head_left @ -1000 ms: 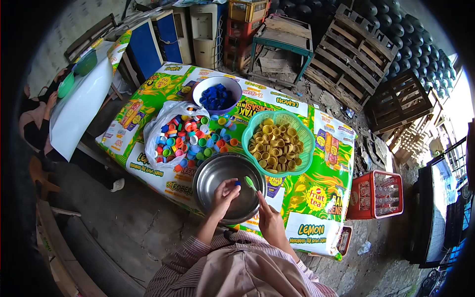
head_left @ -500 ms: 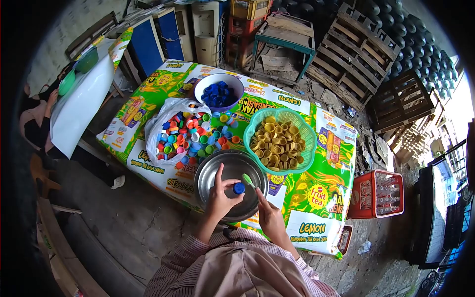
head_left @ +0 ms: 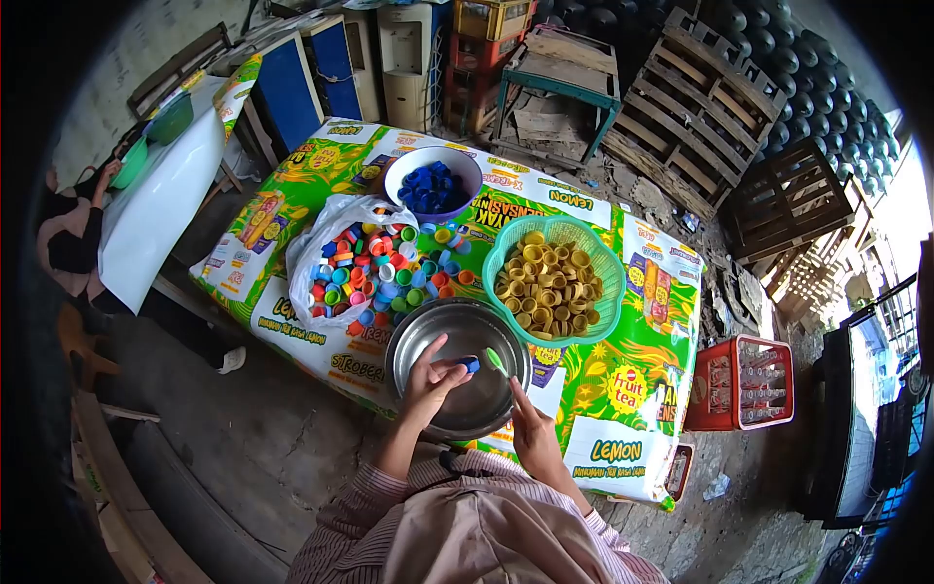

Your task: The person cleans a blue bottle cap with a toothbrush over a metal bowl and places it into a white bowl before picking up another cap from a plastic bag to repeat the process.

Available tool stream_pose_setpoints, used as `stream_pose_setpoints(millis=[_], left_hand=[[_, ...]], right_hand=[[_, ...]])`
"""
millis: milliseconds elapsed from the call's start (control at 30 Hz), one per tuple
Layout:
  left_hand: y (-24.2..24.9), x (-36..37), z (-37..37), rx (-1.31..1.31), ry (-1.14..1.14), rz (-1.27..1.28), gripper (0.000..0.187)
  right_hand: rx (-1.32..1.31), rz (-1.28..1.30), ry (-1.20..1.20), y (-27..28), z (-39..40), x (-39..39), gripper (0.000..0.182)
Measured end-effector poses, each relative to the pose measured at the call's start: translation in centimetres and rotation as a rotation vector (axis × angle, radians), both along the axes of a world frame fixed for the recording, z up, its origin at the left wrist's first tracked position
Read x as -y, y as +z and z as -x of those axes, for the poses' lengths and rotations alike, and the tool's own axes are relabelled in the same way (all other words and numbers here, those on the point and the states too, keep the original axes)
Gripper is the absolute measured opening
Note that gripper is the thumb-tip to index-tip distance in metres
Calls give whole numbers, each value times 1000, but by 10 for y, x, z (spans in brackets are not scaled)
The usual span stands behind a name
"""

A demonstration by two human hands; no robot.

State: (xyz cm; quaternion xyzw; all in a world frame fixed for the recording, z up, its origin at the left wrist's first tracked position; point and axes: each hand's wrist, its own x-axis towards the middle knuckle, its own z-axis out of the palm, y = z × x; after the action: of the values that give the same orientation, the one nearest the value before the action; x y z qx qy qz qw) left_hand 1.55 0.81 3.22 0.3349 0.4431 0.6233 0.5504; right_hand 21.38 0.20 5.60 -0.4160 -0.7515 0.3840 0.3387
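Note:
My left hand (head_left: 435, 383) pinches a blue bottle cap (head_left: 470, 364) between thumb and fingers, above a round metal basin (head_left: 413, 331). My right hand (head_left: 534, 428) grips a toothbrush (head_left: 497, 362) with a green head, which points up toward the cap but stays apart from it. Beyond the basin, a white plastic bag (head_left: 304, 263) lies open with many coloured caps (head_left: 381, 263) in it and spilling out. To its right stands a green plastic basket (head_left: 613, 268) of yellowish caps (head_left: 550, 282). A pale bowl (head_left: 471, 170) of dark blue caps (head_left: 433, 185) sits at the back.
Printed plastic sheeting (head_left: 623, 384) covers the table. A red crate (head_left: 696, 389) of bottles stands on the floor to the right. Wooden pallets (head_left: 681, 102) and a small green-framed table (head_left: 564, 73) are behind. Another person (head_left: 78, 234) is at the far left with a green bowl (head_left: 129, 165).
The blue cap has been tilted in my left hand and now shows edge-on. My right hand and the toothbrush have shifted slightly lower and to the right.

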Motion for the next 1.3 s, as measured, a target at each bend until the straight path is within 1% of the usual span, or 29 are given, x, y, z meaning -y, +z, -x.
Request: stream_pose_setpoints(millis=[33, 67, 100, 167, 200, 267, 300, 367, 433, 500, 567, 600, 633, 667, 700, 733, 767, 833, 867, 900, 967, 1100, 1167, 1200, 1233, 1300], left_hand=[[0, 1, 2, 150, -15, 64, 65], [0, 2, 1, 83, -37, 37, 48], [1, 2, 2, 84, -38, 37, 48], [2, 1, 1, 205, -74, 37, 45], [1, 1, 2, 209, -78, 38, 45], [-4, 0, 6, 300, -138, 16, 41], [-3, -1, 8, 298, -136, 14, 41], [-2, 0, 7, 561, -177, 44, 41], [-2, -1, 4, 538, -171, 89, 43], [-2, -2, 1, 671, -166, 205, 41], [-3, -2, 2, 688, -165, 198, 41], [-5, -2, 1, 710, -165, 193, 42], [-10, -3, 2, 713, -165, 196, 42], [-19, -4, 3, 757, -209, 176, 42], [-15, -5, 4, 799, -252, 154, 43], [-10, -3, 2, 754, -210, 195, 44], [-7, -4, 1, 756, -207, 196, 44], [-4, -3, 0, 544, -177, 229, 44], [-4, -3, -2, 488, -146, 232, 42], [-4, -3, -3, 489, -145, 232, 42], [-4, -3, -6, 295, -40, 218, 41], [-1, -4, -9, 308, 41, 216, 41], [-2, -5, -13, 357, 31, 218, 41], [-2, -5, -14, 404, 19, 216, 40], [-3, -5, -13, 403, 19, 216, 40], [-7, -1, -12, 433, 63, 284, 40]], right_hand=[[-27, 48, -43, 0, 1, -1, 56], [-39, 59, -39, 2, 1, 1, 57], [-38, 59, -39, 5, 2, 2, 57], [-83, 125, 54, 11, 7, 4, 57], [-51, 232, 16, 22, 8, 3, 55], [-85, 232, -17, 16, 7, -1, 54], [-125, 234, -46, 15, 8, -3, 53], [-154, 201, -28, 17, 12, 0, 52], [-54, 299, 8, 23, 16, -2, 52], [-16, 316, -1, 23, 15, -5, 53], [-103, 155, -75, 18, 17, -4, 54], [-47, 162, -63, 19, 14, -4, 53], [-45, 166, -64, 17, 13, -3, 53], [-5, 64, -22, 14, 13, -1, 54], [32, -39, 22, 13, 13, 0, 54], [165, -82, 29, 16, 14, 2, 53], [166, -79, 32, 16, 15, 3, 53], [283, -108, 15, 14, 16, 2, 51], [294, -105, 3, 7, 16, 0, 50], [294, -104, 5, 8, 16, -1, 50], [263, -67, -14, 9, 17, -2, 51], [301, -67, -41, 12, 19, 3, 51], [160, -20, 4, 7, 24, 7, 51], [97, 85, 30, 11, 27, 9, 52], [96, 86, 30, 7, 27, 8, 52], [292, -42, -18, -3, 22, 4, 53]])
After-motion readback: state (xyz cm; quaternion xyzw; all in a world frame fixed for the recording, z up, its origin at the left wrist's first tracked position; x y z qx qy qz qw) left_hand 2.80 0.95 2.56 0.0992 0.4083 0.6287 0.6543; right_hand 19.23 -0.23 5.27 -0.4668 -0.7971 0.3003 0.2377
